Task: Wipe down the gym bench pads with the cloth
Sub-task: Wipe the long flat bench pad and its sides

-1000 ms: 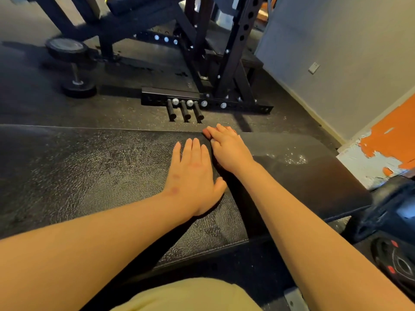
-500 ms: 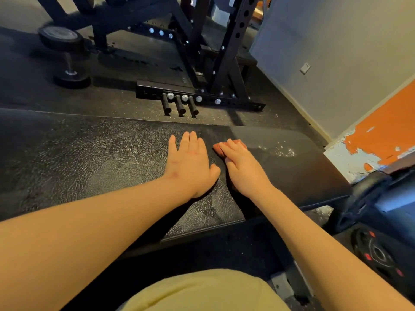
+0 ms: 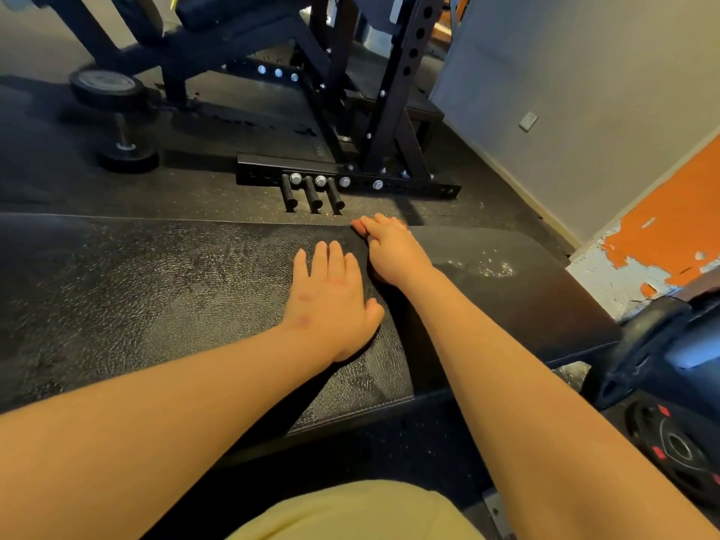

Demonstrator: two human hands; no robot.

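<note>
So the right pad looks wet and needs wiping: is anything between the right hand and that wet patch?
Nothing visible. The right hand lies at the pads' far edge, and only bare right pad runs from it to the wet patch. The left hand rests flat on its other side, out of that path.

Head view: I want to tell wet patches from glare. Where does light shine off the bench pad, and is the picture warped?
Head view: bright speckled glare sits on the bench pad right of the right hand; head view: dull sheen left of the left hand; head view: wide-angle lens slants the rack and wall.
</note>
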